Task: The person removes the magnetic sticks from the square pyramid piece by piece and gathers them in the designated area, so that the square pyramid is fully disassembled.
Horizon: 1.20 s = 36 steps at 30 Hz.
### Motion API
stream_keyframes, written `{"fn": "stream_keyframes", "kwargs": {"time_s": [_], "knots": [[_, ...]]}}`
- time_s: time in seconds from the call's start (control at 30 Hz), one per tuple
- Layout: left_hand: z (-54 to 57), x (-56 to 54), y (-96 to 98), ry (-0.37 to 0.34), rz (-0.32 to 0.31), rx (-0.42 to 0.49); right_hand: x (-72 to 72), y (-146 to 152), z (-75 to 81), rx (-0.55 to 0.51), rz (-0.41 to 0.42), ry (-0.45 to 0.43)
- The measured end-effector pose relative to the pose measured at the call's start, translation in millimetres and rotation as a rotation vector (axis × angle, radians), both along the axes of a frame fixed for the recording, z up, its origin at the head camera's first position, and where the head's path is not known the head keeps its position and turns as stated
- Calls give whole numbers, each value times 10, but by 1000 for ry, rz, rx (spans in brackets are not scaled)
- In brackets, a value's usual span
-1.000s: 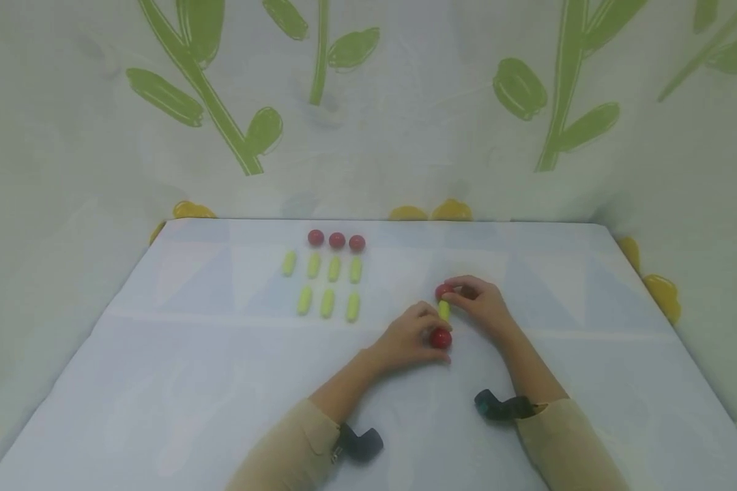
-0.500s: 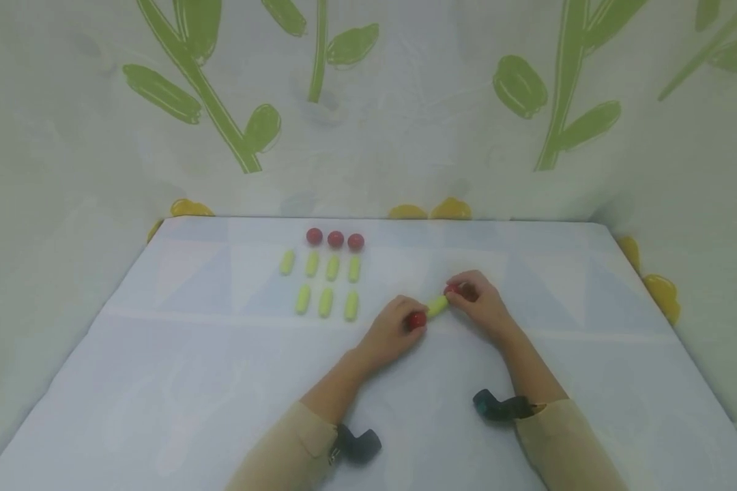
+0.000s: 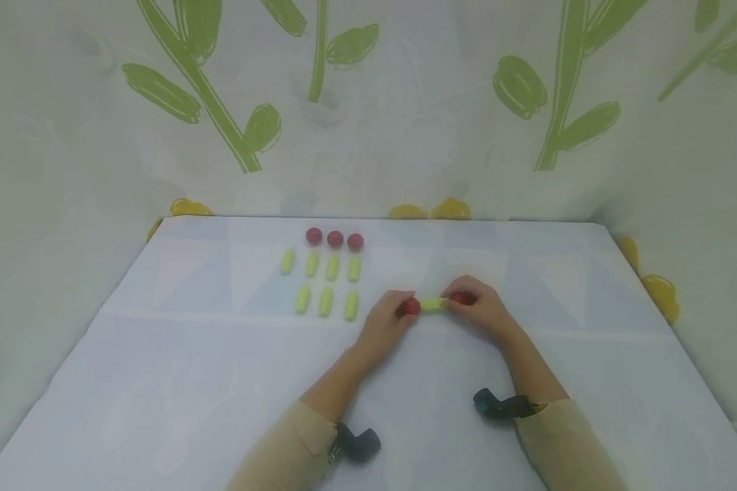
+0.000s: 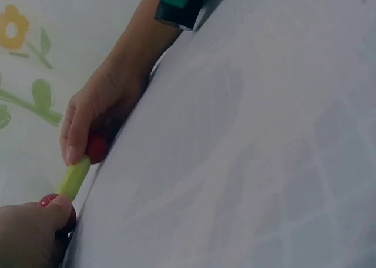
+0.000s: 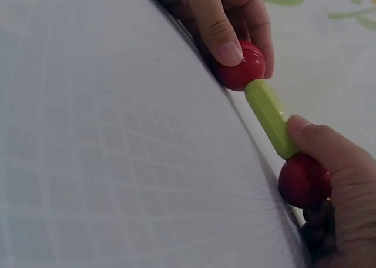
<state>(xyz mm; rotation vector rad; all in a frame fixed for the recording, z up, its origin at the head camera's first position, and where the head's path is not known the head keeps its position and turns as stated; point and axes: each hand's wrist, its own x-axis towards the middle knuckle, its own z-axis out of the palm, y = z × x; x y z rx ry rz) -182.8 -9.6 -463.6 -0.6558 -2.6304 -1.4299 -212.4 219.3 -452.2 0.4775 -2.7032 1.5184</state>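
Note:
A short yellow-green rod (image 5: 269, 116) lies between two red balls, touching one at each end. My left hand (image 3: 382, 326) grips the left red ball (image 3: 411, 307), its thumb pressing on the ball in the right wrist view. My right hand (image 3: 482, 308) pinches the rod at its right end, thumb and fingers beside the right red ball (image 5: 304, 181). That ball sits inside the right hand's grasp and is partly hidden in the head view. In the left wrist view, the right hand's fingertips (image 4: 73, 155) touch the rod near the ball.
Three red balls (image 3: 335, 239) stand in a row at the back of the white table (image 3: 178, 382). Several yellow-green rods (image 3: 326, 302) lie in two rows in front of them. A wall with painted leaves (image 3: 405, 136) rises behind the table's far edge.
The rod with its two balls has turned from pointing away from me to lying left to right. My left hand has moved left and farther away; the right hand has shifted little.

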Motion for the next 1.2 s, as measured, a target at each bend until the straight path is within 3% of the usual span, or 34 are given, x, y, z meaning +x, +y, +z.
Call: {"fn": "stream_keyframes", "kwargs": {"time_s": [0.43,0.63,0.83,1.2], "knots": [[-7,-17,9,58,6,25,-1,-10,-17,22,47,51],[-12,-20,-8,65,-8,50,140,-118,261,57,55,22],[-15,-25,-14,33,5,76,-8,-24,-16,99,48,17],[25,-9,3,-37,15,8,-2,-6,-36,96,5,-5]]}}
